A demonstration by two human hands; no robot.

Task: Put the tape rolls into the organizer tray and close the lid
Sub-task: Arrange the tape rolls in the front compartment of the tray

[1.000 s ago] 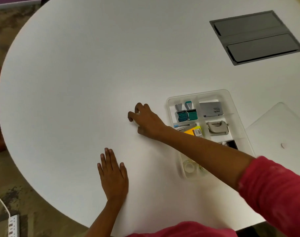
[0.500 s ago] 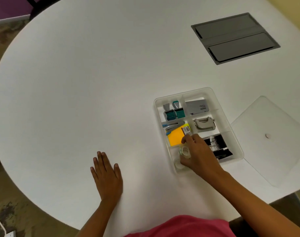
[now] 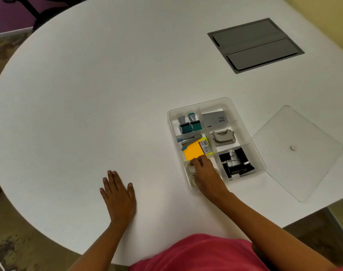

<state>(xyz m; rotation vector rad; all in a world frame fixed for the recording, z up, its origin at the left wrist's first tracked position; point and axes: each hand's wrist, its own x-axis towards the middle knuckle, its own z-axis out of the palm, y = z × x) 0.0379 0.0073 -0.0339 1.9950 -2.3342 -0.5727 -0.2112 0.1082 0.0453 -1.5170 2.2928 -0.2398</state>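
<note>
The clear organizer tray (image 3: pixel 259 153) lies open on the white table, right of centre. Clear tape rolls (image 3: pixel 190 170) sit in its near-left compartment, mostly hidden under my right hand (image 3: pixel 205 174). That hand reaches down into the compartment with its fingers curled around one roll. The clear flat lid (image 3: pixel 303 165) lies on the table to the right of the tray, apart from it. My left hand (image 3: pixel 118 196) rests flat on the table left of the tray, fingers spread, holding nothing.
Other tray compartments hold two stamps (image 3: pixel 190 126), a grey card box (image 3: pixel 215 119), a stapler (image 3: pixel 190 139), orange sticky notes (image 3: pixel 193 151), a hole punch (image 3: pixel 223 138) and black binder clips (image 3: pixel 235 163). A grey cable hatch (image 3: pixel 255 45) is set into the table's far right.
My right hand picked a tape roll from the table left of the tray, carried it right over the near-left compartment and has now lowered into it. My left hand stayed flat.
</note>
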